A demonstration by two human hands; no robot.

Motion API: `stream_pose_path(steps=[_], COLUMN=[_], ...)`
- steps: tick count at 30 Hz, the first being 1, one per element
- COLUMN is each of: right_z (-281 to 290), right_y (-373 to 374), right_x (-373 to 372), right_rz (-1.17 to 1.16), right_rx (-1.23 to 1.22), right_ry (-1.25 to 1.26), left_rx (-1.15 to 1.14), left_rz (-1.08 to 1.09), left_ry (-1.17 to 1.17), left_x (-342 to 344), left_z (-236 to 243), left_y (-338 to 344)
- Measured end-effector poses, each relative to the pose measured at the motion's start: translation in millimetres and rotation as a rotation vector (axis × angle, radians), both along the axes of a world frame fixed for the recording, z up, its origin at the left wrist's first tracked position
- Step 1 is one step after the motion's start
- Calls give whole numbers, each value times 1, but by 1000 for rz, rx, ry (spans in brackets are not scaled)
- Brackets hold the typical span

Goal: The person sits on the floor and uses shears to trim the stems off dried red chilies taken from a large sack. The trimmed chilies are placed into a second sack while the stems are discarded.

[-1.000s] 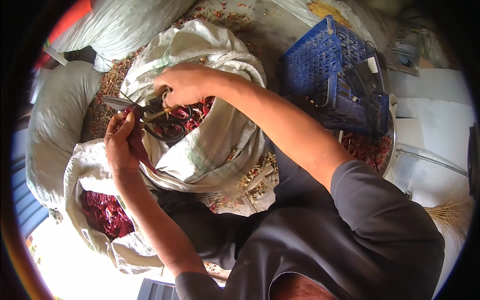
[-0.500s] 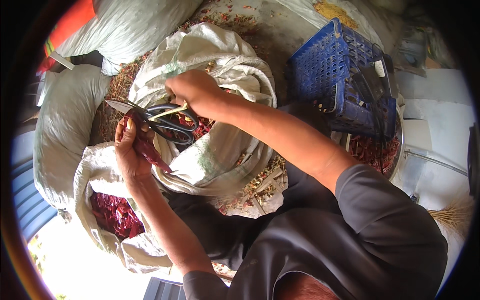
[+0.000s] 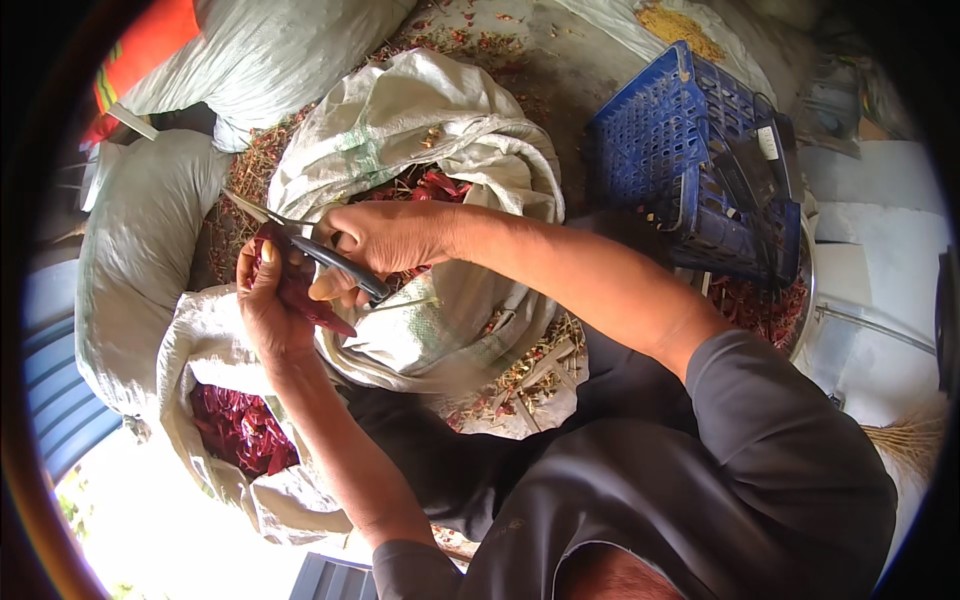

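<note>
Scissors, 1 pr., blk handles: grip loops partly hid. by R fingers; blades pt. up-L, just above L hand — contact w/ pods unclear.
R hand: curled round scissors handles, closed on them.
L hand: thumb pressed to fingers, pinching dk-red pods; upper ends covered, count n/c; lower ends stick out R, in front of lg. sack.
Lg. sack, wht w/ grn marks: red pieces in mouth, part. behind R forearm.
2nd sack, lower L: more red pods inside.
Crate, blue, R side; blk item against it, hard to make out.
Orange item, top L — cut off.
</note>
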State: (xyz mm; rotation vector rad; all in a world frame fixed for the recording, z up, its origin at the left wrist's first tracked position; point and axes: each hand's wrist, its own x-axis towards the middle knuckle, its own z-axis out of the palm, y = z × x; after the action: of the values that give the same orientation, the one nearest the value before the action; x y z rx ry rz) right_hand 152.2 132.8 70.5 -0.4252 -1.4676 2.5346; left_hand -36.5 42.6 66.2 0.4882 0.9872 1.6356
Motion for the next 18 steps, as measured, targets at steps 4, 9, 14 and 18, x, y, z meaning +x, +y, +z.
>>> stream_pose_path(steps=[4,9,14,18], right_z=[8,2,12,16], right_y=[0,17,24,5], right_x=[-7,-6,4,3], right_rz=[-131,-279,-244,-352], right_rx=[-27,104,770,845], right_ry=[55,65,-145,-277], left_rx=[-27,-78,-93,-91], left_rz=[188,250,290,313], left_ry=[157,460,458,474], left_x=[16,7,1,-6], left_z=[9,5,-1,-3], left_y=[3,0,0,-1])
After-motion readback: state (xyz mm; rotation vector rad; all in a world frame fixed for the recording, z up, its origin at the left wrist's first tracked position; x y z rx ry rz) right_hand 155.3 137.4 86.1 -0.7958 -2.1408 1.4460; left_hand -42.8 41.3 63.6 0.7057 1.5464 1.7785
